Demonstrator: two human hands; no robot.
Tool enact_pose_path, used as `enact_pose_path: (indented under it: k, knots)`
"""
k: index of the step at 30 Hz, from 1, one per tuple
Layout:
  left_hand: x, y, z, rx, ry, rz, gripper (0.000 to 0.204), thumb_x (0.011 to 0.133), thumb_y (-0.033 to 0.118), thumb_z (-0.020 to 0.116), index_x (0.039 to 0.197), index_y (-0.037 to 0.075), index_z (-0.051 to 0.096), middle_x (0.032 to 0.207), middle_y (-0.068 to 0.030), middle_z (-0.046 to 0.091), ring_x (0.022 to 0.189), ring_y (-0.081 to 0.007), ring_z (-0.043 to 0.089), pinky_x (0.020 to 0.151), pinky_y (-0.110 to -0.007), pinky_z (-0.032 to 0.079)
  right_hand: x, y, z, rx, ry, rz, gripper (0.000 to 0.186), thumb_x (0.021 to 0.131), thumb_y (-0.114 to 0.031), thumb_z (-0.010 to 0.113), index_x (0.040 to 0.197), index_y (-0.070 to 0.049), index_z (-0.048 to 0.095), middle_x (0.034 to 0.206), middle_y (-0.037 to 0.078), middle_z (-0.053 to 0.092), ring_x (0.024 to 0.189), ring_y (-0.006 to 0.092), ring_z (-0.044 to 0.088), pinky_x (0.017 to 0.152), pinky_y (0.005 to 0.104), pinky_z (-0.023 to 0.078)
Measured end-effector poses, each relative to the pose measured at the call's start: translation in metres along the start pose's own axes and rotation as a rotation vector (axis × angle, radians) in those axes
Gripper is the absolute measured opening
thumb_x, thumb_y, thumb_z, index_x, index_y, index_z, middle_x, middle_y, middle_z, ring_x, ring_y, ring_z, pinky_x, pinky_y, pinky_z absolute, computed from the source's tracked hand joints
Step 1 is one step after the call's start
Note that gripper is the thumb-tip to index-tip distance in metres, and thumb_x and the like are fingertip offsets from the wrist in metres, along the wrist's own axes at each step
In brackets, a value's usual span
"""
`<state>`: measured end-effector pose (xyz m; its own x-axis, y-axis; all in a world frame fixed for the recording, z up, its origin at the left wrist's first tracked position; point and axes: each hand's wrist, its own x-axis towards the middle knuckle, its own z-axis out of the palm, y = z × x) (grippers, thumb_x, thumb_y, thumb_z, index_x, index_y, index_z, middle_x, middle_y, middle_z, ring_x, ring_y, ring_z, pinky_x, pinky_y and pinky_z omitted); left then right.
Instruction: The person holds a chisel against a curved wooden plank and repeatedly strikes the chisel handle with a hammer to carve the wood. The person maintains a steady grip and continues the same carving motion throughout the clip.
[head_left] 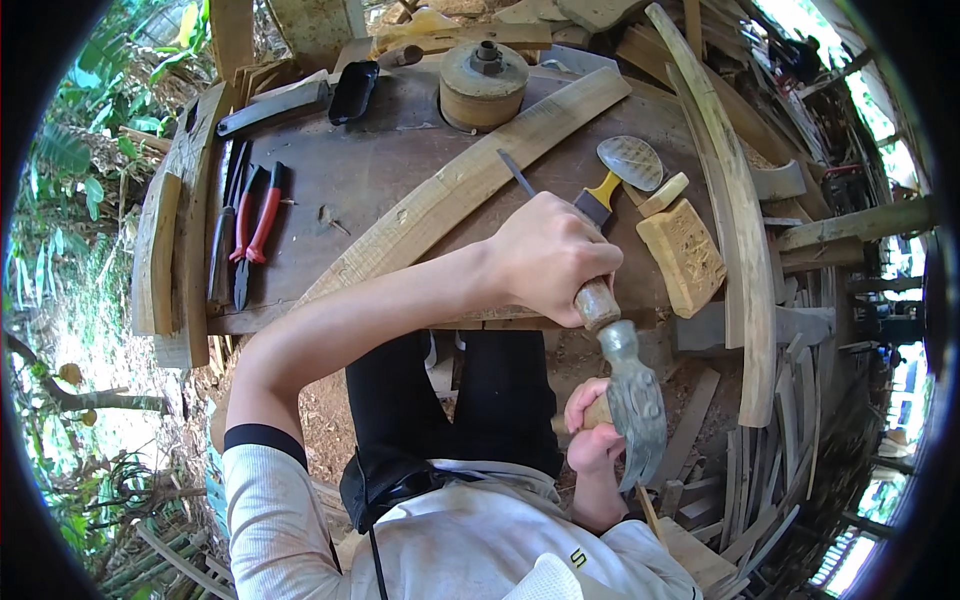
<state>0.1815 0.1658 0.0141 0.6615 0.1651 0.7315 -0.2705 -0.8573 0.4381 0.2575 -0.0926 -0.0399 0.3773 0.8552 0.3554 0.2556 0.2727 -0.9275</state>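
My left hand (560, 255) is closed round the wooden handle of a chisel (598, 304). Its thin blade points away from me, with the tip over a long, slightly curved plank (440, 205) lying aslant on the workbench. In my right hand (590, 425), lower down near my body, the fingers wrap the wooden handle of a claw hammer (636, 410). The hammer's striking face is close to the butt of the chisel handle; whether they touch I cannot tell. Near my left hand lies a brush (597, 198) with a yellow and dark handle.
Red-handled pliers (262, 225) lie at the bench's left, near a black tray (354, 92). A round wooden block with a metal centre (484, 85) stands at the back. An oval patterned piece (630, 162) and a wood block (682, 257) are right; long poles (735, 200) flank them.
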Motion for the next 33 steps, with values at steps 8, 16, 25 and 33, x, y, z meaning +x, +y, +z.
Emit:
enact_pose_path:
  k: [8,16,25,33]
  knots:
    - [-0.001,-0.003,-0.002,0.003,-0.024,-0.017,0.020,0.058,0.023,0.073,0.066,0.012,0.059,0.058,-0.0059,0.060,0.056,-0.0292,0.063,0.051,-0.042,0.049,0.002,0.000,0.007,0.057,-0.040,0.194,0.080,0.090,-0.086,0.044,0.096,-0.007,0.044,0.063,0.003,0.046,0.046,0.0135,0.042,0.041,0.0263,0.035]
    - [-0.004,-0.008,0.007,0.025,-0.033,0.040,0.024,0.060,0.020,0.079,0.065,0.014,0.057,0.059,-0.0011,0.056,0.055,-0.0243,0.061,0.051,-0.038,0.047,0.002,0.023,0.018,0.133,0.031,-0.057,0.080,0.091,-0.086,0.042,0.095,-0.006,0.043,0.061,0.004,0.045,0.044,0.0134,0.042,0.039,0.0269,0.034]
    - [-0.010,-0.010,0.016,0.045,-0.065,0.055,0.027,0.056,0.027,0.076,0.067,0.012,0.057,0.060,-0.0047,0.060,0.056,-0.0291,0.063,0.051,-0.042,0.049,-0.012,0.033,0.021,0.242,0.081,0.014,0.081,0.089,-0.090,0.039,0.095,-0.009,0.042,0.061,0.003,0.043,0.045,0.0151,0.041,0.042,0.0286,0.035]
    - [-0.011,-0.012,0.020,0.055,-0.062,0.098,0.029,0.054,0.027,0.077,0.067,0.012,0.056,0.060,-0.0049,0.058,0.058,-0.0282,0.064,0.052,-0.043,0.050,-0.022,0.042,0.027,0.354,0.159,0.001,0.081,0.089,-0.091,0.037,0.094,-0.010,0.042,0.061,0.003,0.043,0.045,0.0155,0.041,0.042,0.0289,0.036]
